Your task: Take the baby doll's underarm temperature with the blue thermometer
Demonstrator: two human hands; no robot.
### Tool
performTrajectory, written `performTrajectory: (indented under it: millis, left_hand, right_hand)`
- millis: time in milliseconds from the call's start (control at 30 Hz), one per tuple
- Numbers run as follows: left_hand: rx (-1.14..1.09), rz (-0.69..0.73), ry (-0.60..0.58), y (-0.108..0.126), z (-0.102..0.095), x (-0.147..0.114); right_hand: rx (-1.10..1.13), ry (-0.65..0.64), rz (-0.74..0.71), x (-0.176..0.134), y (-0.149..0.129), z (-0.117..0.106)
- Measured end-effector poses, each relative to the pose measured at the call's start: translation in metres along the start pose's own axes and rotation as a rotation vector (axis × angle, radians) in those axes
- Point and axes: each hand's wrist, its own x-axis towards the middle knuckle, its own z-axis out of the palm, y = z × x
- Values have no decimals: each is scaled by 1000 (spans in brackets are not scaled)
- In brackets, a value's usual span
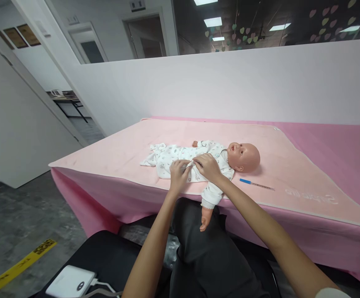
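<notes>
A baby doll (244, 158) lies on its back with its head to the right, dressed in a white printed baby shirt (198, 176) and matching pants (170, 155). Over the doll's middle, my left hand (179, 174) pinches a bit of the shirt's white cloth. Close beside it, my right hand (208, 166) is also closed on the shirt front, fingertips almost meeting the left ones. The doll's near arm (207, 215) hangs over the table edge. A thermometer (257, 184) with a blue end rests near the doll's head.
A pale pink mat (291, 165) covers part of the pink tablecloth (347, 149). A white wall (229, 87) stands behind the table. On a black seat at the lower left lies a white power bank (71, 281) with a cable. Yellow tape (18, 267) marks the floor.
</notes>
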Motion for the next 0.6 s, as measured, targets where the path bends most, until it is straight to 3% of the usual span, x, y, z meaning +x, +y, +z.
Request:
performTrajectory:
  millis: [300,600]
  left_hand:
    - [-244,-83,34,-6,-3,-1]
    - [-165,-39,-22,6,-7,0]
  right_hand:
    - [-8,-22,9,0,-1,-2]
    - [-6,27,39,-1,-2,-1]
